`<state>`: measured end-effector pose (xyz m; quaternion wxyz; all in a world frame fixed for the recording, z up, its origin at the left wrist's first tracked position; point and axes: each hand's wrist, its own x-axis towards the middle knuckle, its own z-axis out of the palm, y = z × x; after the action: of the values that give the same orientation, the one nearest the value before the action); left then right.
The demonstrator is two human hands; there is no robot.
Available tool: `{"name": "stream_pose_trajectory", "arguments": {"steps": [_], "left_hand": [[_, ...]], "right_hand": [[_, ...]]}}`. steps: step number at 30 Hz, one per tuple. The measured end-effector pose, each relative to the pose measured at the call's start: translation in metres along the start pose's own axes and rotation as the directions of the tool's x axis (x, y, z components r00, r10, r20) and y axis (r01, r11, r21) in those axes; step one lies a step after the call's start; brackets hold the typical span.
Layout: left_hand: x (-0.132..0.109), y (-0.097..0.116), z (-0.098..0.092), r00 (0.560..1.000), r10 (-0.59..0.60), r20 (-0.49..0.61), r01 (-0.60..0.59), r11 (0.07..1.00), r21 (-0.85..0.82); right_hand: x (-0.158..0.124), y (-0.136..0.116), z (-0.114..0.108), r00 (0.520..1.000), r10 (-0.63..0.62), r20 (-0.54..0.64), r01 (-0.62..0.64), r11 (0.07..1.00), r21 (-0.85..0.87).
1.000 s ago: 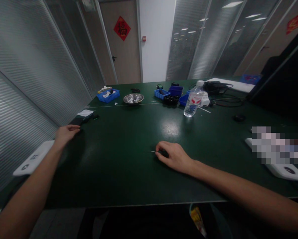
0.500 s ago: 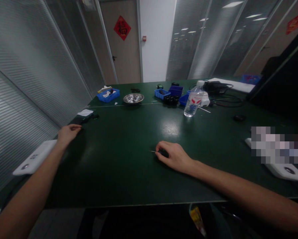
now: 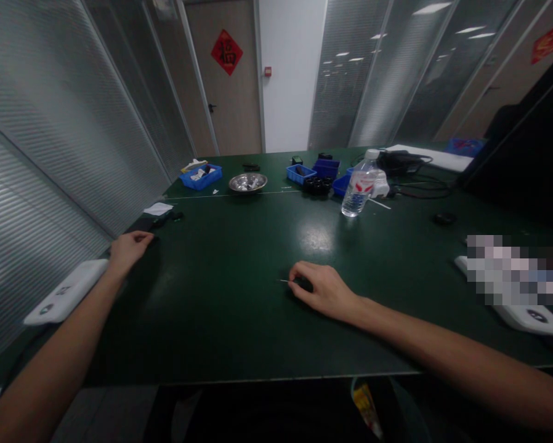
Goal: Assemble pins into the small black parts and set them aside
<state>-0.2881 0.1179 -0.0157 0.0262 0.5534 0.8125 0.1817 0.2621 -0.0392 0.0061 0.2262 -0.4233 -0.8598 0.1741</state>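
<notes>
My right hand (image 3: pixel 325 288) rests on the green tabletop (image 3: pixel 221 295), closed around a thin metal-tipped tool (image 3: pixel 284 281). Its slim shiny end sticks out to the left past my fingertips. A dark part shows between thumb and fingers, but the exact kind of tool is unclear. At the left edge of the table, my left hand (image 3: pixel 129 247) has thumb and fingers pinched together, with something small and dark at the tips that I cannot make out. Small black items (image 3: pixel 163 218) and a white paper (image 3: pixel 158 209) lie just beyond that hand.
A water bottle (image 3: pixel 360 187) stands right of the middle. Farther back are a metal bowl (image 3: pixel 247 191), a blue bin (image 3: pixel 201 180) on the left, and another blue bin (image 3: pixel 300 175). White devices flank me, one left (image 3: pixel 66 294), one right (image 3: pixel 530 317). Black cables (image 3: pixel 403 163) lie back right.
My left hand has shifted very slightly to the right, still pinched. My right hand and the tool in it have stayed in place.
</notes>
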Motion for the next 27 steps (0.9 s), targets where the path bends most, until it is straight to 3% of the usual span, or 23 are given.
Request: {"name": "stream_pose_trajectory", "arguments": {"steps": [27], "left_hand": [[-0.0012,0.0021,-0.0063,0.999,-0.014,0.052,0.014,1.0,-0.013]], "right_hand": [[-0.0003,0.0006,0.0,1.0,0.008,-0.002,-0.008,1.0,-0.012]]}}
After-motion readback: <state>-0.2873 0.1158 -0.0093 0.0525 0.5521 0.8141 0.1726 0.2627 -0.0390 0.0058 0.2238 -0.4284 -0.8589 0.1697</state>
